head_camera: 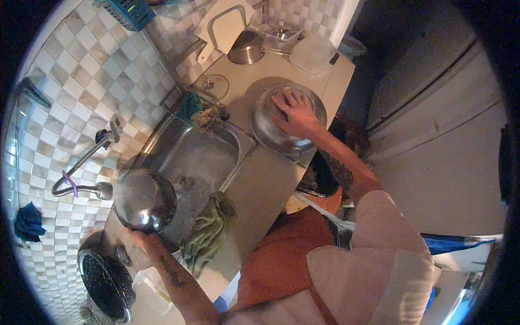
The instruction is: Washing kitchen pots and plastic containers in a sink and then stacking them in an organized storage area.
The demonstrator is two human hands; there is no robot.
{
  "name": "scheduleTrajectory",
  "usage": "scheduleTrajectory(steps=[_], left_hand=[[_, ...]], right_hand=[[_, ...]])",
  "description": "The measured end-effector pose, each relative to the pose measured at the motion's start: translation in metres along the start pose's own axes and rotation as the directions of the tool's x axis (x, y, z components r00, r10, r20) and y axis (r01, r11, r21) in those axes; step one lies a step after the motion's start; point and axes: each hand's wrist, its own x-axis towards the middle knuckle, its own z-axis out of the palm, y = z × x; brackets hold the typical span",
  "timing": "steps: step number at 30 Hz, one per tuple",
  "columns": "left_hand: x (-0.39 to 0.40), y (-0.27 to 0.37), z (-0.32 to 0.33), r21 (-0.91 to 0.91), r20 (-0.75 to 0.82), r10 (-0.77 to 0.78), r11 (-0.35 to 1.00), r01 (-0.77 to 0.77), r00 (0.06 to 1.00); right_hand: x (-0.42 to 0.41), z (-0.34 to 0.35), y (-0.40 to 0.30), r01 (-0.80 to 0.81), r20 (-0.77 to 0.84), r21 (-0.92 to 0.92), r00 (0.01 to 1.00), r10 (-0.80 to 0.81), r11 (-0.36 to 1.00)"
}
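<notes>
My left hand (140,239) grips the lower rim of a shiny metal bowl (144,201), tilted over the near left end of the steel sink (195,154). The bowl's upper edge is beside the head of a flexible faucet (105,191). My right hand (296,115), fingers spread, rests on an upturned metal colander or bowl (268,126) on the counter right of the sink. A green cloth (207,235) hangs over the sink's front edge. Whether water is running I cannot tell.
A wire rack (195,118) with a sponge and scrubber hangs at the sink's far corner. A saucepan (245,48), a glass lid (215,86), a cutting board (227,28) and a translucent container (310,57) stand behind. A speckled black pan (105,284) and a clear plastic container (152,290) are at lower left.
</notes>
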Motion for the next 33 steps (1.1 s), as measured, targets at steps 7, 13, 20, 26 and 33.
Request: scheduleTrajectory(steps=[7, 13, 20, 26, 33], left_hand=[[-0.011, 0.026, 0.038, -0.169, 0.15, -0.134, 0.973, 0.159, 0.98], [-0.035, 0.04, 0.062, -0.531, 0.152, 0.113, 0.847, -0.015, 0.982], [-0.081, 0.096, 0.082, -0.663, -0.154, -0.567, 0.666, 0.341, 0.809], [-0.078, 0.115, 0.002, -0.795, -0.164, -0.497, 0.578, 0.184, 0.852], [-0.007, -0.007, 0.011, -0.792, 0.096, -0.251, 0.567, 0.226, 0.963]], right_hand=[[0.009, -0.005, -0.012, -0.248, 0.148, -0.08, 0.955, 0.257, 0.965], [0.063, 0.079, -0.234, 0.553, -0.268, 0.628, 0.814, -0.515, 0.547], [0.161, 0.097, -0.382, 0.669, -0.394, 0.538, 0.738, -0.548, 0.513], [0.2, 0.121, -0.39, -0.713, 0.666, 0.699, 0.623, -0.411, 0.05], [0.168, 0.172, -0.387, -0.706, 0.713, 0.439, 0.65, -0.263, -0.557]])
